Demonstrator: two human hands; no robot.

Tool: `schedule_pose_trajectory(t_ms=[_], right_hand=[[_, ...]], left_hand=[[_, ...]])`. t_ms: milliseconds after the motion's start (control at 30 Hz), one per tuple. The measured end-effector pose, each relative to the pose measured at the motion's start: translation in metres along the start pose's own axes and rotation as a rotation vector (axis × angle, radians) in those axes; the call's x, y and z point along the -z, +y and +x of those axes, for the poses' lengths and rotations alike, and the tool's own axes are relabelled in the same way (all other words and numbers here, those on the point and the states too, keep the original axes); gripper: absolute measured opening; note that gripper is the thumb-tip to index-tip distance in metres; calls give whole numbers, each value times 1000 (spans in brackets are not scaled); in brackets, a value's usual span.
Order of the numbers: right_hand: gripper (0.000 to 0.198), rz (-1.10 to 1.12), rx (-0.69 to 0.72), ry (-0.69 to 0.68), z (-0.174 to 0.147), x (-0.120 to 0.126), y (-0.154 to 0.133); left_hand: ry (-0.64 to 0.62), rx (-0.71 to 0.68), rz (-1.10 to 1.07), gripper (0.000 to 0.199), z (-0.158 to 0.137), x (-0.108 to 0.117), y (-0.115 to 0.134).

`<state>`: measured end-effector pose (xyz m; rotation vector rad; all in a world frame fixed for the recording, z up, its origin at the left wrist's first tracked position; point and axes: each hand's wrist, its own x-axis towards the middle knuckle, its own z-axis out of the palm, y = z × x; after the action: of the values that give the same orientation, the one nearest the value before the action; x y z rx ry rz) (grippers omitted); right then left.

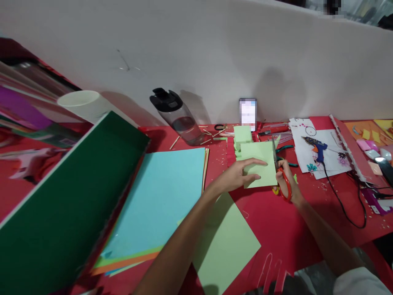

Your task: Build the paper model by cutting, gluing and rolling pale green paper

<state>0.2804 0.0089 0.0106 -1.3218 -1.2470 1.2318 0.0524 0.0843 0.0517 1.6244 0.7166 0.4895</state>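
My left hand (238,175) grips a light green square of paper (256,152) from its left side, with fingers lying over its face. In my right hand (290,184) are scissors with red handles (287,186); its fingers wrap the loops. The scissor blades point away from me along the paper's right edge. Behind the square sits a small stack of green paper pieces (242,134). A larger light green sheet (225,246) lies under my left forearm, partly hidden by it. Part of something yellow shows below the square, beside the scissors.
Coloured sheets with blue on top (166,184) lie to the left, next to a tall dark green board (76,196). A water bottle (181,119) and a lit phone (248,114) stand by the wall. Rightward lie pliers (287,148) and a corded glue gun (319,149).
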Motion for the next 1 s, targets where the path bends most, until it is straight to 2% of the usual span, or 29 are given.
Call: schedule_pose_trajectory(t_ms=[300,633,733,867,1000], right_hand=[[60,32,-20,48,1,-3,0],[60,25,10,12,0,-2,-3],[57,-40,61,-21,-1,1,-5],[62,-180,129,32,0,5,-5],[64,-240,139,36,1,6,-5]], left_hand=[[11,-14,45,41,1,0,-2],[5,12,55,40,0,1,2],[-15,1,77,40,-1,2,3],[-60,17,109,41,-1,1,4],[-80,25,150,40,0,0,6]])
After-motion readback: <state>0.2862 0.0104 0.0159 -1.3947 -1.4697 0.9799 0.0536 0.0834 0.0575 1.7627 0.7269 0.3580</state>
